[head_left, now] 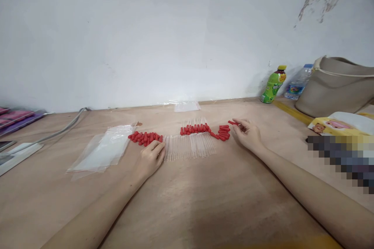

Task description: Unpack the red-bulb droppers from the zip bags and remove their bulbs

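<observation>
My right hand pinches a red rubber dropper bulb between thumb and fingertips, just above the table. Left of it lies a small stack of red rubber bulbs. My left hand rests at the left end of a row of clear dropper tubes, its fingers curled together; what they hold, if anything, is hidden. Just behind that hand is a loose pile of red bulbs. In the middle, more clear tubes fitted with red bulbs lie side by side, tips pointing toward the wall.
Clear zip bags lie on the left of the brown table, with a grey cable beyond them. Another clear bag is by the wall. A green bottle, a water bottle, a beige bucket and a yellow packet stand right.
</observation>
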